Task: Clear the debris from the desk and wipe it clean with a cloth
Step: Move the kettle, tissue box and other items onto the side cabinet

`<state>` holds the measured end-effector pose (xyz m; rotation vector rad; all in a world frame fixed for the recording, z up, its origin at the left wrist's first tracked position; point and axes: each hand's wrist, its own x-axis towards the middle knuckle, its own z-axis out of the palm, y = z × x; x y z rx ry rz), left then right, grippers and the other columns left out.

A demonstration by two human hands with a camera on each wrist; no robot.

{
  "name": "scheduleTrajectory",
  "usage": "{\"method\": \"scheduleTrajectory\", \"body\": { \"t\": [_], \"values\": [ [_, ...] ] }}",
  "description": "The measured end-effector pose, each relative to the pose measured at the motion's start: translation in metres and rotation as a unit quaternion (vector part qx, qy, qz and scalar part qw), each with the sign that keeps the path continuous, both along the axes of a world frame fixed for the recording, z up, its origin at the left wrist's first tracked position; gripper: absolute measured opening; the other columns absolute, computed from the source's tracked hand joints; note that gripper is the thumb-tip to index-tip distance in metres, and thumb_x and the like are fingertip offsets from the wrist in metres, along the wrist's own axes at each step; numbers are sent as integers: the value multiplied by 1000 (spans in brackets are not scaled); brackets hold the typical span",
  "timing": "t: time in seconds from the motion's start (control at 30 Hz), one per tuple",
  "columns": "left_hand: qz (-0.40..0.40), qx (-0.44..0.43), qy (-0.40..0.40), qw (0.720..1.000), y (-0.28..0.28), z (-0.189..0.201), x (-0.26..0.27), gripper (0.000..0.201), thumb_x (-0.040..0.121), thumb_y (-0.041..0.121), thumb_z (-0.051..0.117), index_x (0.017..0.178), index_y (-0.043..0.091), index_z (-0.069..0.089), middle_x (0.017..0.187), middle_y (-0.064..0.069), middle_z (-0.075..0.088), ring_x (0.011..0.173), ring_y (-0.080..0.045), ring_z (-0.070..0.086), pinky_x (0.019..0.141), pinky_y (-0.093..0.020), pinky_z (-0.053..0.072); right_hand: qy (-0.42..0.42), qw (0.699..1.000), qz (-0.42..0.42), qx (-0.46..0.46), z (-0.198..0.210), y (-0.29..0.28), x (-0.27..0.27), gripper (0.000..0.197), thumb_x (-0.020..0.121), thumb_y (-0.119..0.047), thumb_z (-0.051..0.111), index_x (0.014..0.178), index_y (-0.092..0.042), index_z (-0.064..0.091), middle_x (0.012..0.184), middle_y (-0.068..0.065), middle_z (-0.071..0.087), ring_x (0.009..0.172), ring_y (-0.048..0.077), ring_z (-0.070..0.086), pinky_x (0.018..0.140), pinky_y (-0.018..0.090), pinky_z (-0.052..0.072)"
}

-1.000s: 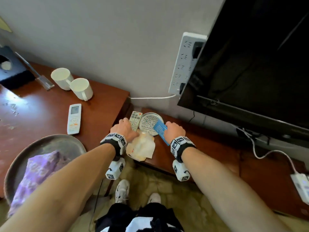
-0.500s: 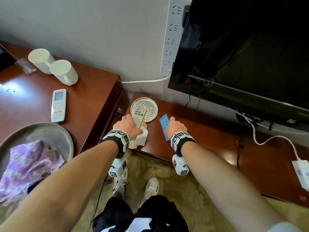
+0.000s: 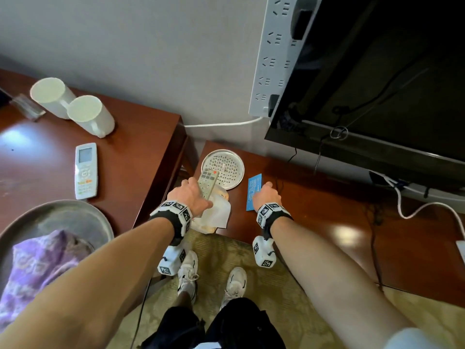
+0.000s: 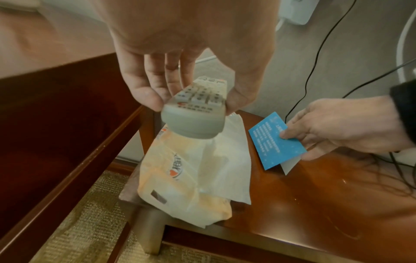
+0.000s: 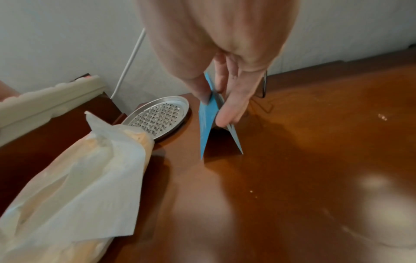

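One grey television remote control (image 4: 195, 108) is grasped in the left hand (image 3: 192, 195), fingers and thumb clamped on its sides, lifted above one pale orange-and-white plastic tissue pack (image 4: 191, 169) that lies at the near left corner of the low reddish wooden surface (image 3: 327, 210). The right hand (image 3: 266, 195) pinches one folded blue printed card (image 5: 208, 117) between thumb and fingers, its lower edges touching the surface like a tent. One round perforated metal dish (image 3: 227, 167) sits just behind the pack, near the far left corner. On the higher wooden surface (image 3: 130, 147) to the left: two white mugs (image 3: 90, 114), one white air-conditioner remote (image 3: 86, 171), one round metal tray (image 3: 75, 215) holding one purple patterned cloth (image 3: 37, 265).
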<state>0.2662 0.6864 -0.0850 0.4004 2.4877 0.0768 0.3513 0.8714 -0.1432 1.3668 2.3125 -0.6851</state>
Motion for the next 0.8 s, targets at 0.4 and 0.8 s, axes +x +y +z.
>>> {"method": "scheduleTrajectory", "body": {
  "t": [0.4,0.8],
  "values": [
    [-11,1,-8,1000,-5,-12,-34,70,75,51,71,125,14,41,124,-6,50,105,-30,59,77,-36,46,61,997,-39,13,-6,6,-41,45,97,-26,57,134,-5,40,133,17,55,119,35,58,92,44,54],
    [-49,44,-27,997,16,-15,-18,75,71,52,72,130,15,42,128,-7,51,110,-31,58,88,-38,48,139,990,25,30,11,2,-9,30,97,-39,53,116,-15,55,123,8,55,111,25,57,86,39,54]
  ]
}}
